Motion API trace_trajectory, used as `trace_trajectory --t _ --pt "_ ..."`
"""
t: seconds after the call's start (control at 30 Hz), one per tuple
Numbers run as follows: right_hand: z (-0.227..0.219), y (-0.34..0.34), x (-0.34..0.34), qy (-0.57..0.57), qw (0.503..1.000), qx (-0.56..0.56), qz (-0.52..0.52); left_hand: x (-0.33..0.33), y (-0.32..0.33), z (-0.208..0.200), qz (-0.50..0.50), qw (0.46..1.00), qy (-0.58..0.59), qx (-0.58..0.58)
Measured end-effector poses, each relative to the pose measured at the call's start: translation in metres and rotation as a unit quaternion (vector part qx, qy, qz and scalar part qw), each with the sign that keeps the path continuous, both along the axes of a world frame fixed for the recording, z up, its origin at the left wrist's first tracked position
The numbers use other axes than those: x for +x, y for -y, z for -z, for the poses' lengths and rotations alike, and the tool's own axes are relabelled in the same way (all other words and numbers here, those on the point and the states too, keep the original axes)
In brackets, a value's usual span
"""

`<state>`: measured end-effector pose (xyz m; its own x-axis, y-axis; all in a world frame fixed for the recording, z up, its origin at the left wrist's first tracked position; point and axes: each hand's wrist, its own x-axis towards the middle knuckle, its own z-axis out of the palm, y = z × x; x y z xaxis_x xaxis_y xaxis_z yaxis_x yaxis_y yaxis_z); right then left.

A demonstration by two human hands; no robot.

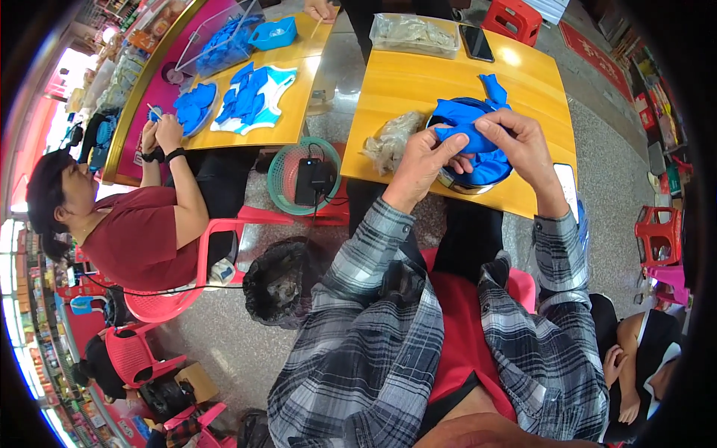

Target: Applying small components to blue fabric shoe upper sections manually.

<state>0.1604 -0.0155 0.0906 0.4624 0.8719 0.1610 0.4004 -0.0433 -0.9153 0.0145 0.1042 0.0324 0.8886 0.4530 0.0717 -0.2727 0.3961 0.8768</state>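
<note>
My left hand point(432, 160) is closed in a pinch, thumb and forefinger on a bright blue cloth piece point(461, 119). At the other end of the same piece, my right hand point(521, 142) has its thumb and forefinger pressed together on the edge. Both hands are over a round container point(467, 187) that holds more blue cloth pieces point(487, 169). My fingers partly cover its rim. One small blue piece point(493, 89) sticks out past the container's far side. A crumpled clear plastic bag point(393, 142) lies just left of my left hand.
On my wooden table point(403, 82) are a clear plastic box point(415, 36) and a black phone point(476, 43). A black-lined bin point(280, 280) and a green basket point(284, 183) stand left. A seated person point(146, 224) handles blue pieces at the neighbouring table point(287, 123).
</note>
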Motion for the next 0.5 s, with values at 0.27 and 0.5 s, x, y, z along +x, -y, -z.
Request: trace_trajectory --t 0.27,0.5 --pt "0.017 0.005 0.012 0.139 0.990 -0.030 -0.023 -0.005 -0.005 -0.001 0.055 0.992 -0.089 0.065" --pt "0.001 0.034 0.107 0.067 0.988 -0.008 0.138 -0.031 -0.031 -0.004 -0.044 0.985 -0.137 0.099"
